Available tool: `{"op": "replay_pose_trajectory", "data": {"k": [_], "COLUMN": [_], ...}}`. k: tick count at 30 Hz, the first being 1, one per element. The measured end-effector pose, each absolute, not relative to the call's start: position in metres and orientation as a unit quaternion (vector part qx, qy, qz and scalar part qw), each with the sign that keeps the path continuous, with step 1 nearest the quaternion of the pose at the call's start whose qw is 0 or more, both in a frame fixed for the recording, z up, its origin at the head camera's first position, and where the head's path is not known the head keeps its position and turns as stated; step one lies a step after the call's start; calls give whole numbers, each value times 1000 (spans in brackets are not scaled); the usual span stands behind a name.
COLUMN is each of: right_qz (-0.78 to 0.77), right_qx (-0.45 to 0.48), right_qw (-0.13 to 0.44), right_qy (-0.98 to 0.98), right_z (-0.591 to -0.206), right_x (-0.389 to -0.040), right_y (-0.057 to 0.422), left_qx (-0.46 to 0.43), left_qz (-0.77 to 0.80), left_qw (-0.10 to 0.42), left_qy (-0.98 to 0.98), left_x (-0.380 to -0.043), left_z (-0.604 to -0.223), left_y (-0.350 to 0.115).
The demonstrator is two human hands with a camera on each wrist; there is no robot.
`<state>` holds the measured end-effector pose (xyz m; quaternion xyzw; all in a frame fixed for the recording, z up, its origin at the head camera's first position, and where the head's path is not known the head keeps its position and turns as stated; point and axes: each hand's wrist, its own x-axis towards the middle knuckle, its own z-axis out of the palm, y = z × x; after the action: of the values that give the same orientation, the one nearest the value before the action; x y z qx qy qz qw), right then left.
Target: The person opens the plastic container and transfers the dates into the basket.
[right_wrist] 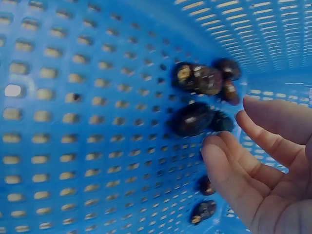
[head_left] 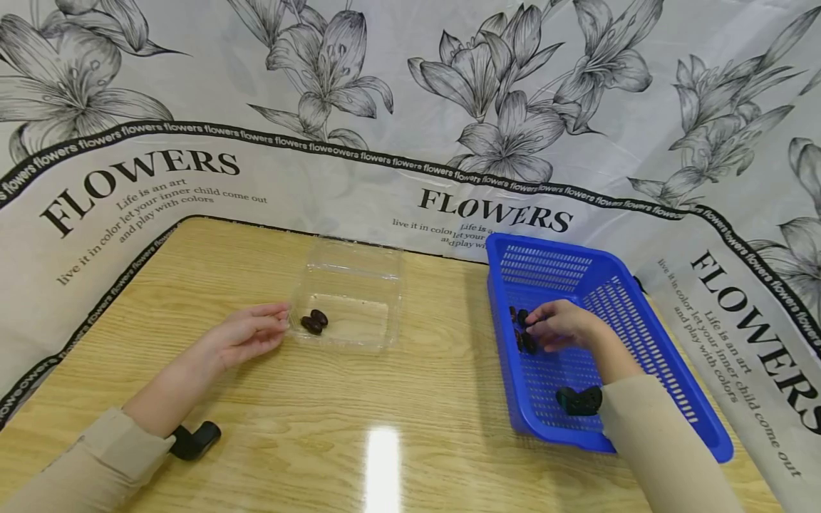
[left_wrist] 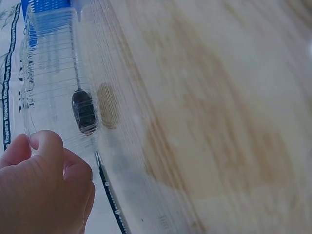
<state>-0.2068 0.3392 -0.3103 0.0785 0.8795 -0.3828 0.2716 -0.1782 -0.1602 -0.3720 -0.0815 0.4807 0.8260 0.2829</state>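
My left hand (head_left: 250,335) pinches the left edge of a clear plastic box (head_left: 355,320) on the table. Inside that box, near the hand, two dark brown dates (head_left: 312,325) lie side by side; in the left wrist view a dark date (left_wrist: 84,112) shows through the clear wall. My right hand (head_left: 564,328) reaches down into a blue perforated basket (head_left: 641,338). Several dates (right_wrist: 194,118) sit in the basket by its wall. The right thumb and fingers (right_wrist: 219,161) are spread apart right at these dates, with nothing between them.
The wood-grain table (head_left: 436,356) separates the box from the basket. Behind and along the sides hangs a white cloth (head_left: 359,178) printed with flowers. Black wrist devices (head_left: 195,440) show below both hands; the right one hangs over the basket.
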Motion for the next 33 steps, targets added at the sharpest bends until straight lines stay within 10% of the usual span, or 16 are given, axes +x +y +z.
{"op": "replay_pose_trajectory", "data": {"k": [33], "right_qz": [-472], "right_qx": [-43], "right_qw": [255], "right_qy": [843], "right_z": [-231], "right_x": [-238], "right_y": [249], "left_qx": [-87], "left_qz": [825], "left_qw": [284], "left_qy": [481], "left_x": [-177], "left_z": [-369], "left_y": [-158]}}
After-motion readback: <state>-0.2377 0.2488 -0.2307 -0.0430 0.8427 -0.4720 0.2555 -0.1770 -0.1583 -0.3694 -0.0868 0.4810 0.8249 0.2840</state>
